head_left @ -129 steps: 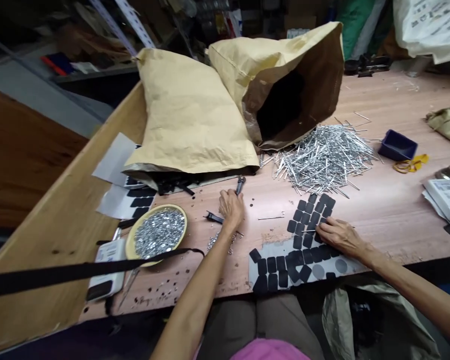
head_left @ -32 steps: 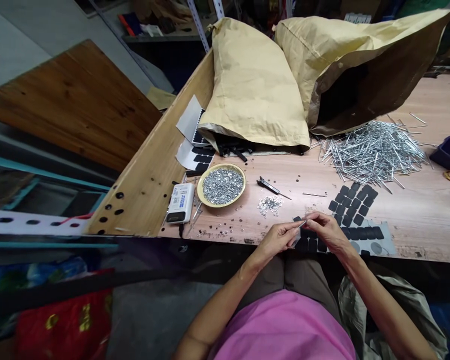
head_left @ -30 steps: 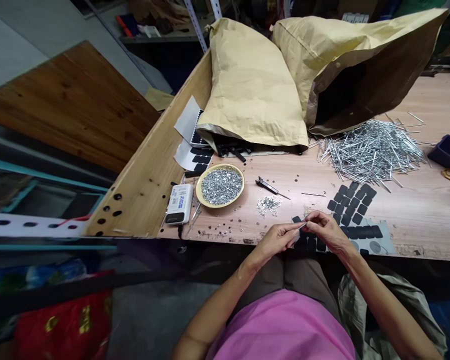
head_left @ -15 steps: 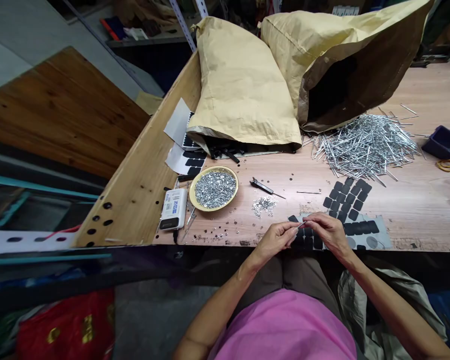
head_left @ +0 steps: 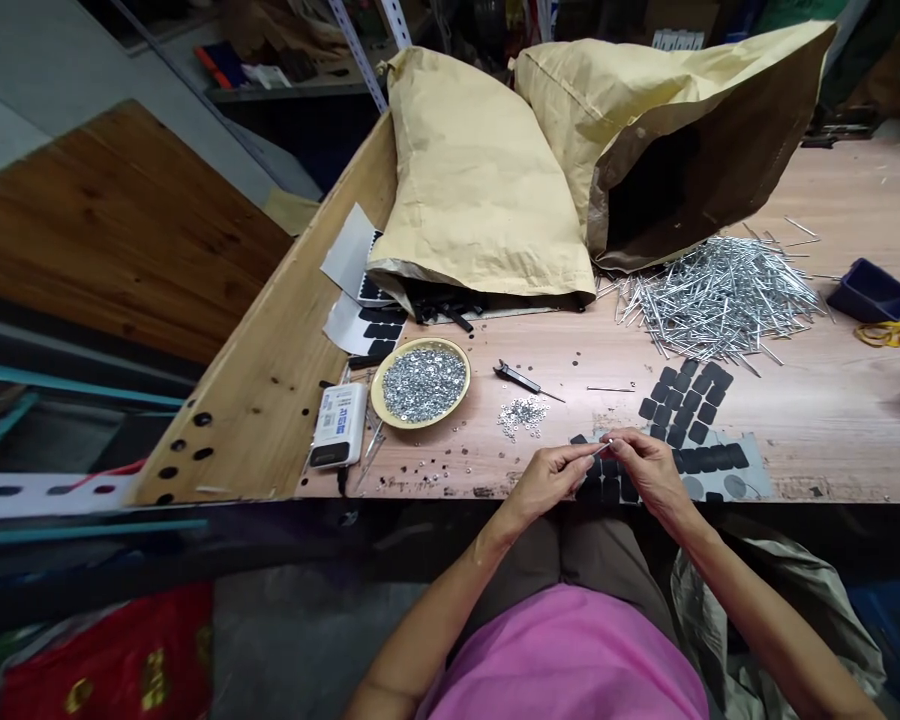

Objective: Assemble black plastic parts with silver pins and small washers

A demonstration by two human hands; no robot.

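Over the table's front edge, my left hand point(head_left: 551, 482) pinches a thin metal rod point(head_left: 602, 448) between thumb and fingertips. My right hand point(head_left: 651, 472) is closed at the rod's other end, its fingertips pressed together there; any small part between them is too small to make out. Black rounded pads point(head_left: 610, 488) on a grey backing sheet point(head_left: 757, 465) lie under and beside the hands. More loose black pads point(head_left: 676, 405) lie just beyond the right hand. A little pile of small metal washers point(head_left: 523, 415) is beyond the left hand, close to a black tool with a thin shaft point(head_left: 521, 378).
A yellow bowl point(head_left: 376, 395) of small metal parts stands at left, next to a white power bank point(head_left: 339, 425). Two large paper sacks point(head_left: 487, 180) point(head_left: 570, 100) lie at the back. Metal rods point(head_left: 720, 295) are heaped at right, near a dark blue bin point(head_left: 870, 290) and yellow-handled scissors point(head_left: 889, 332).
The view has shifted slightly, so the table's contents sit a little further left and lower. Both hands stay together on the rod, with only slight finger movement.
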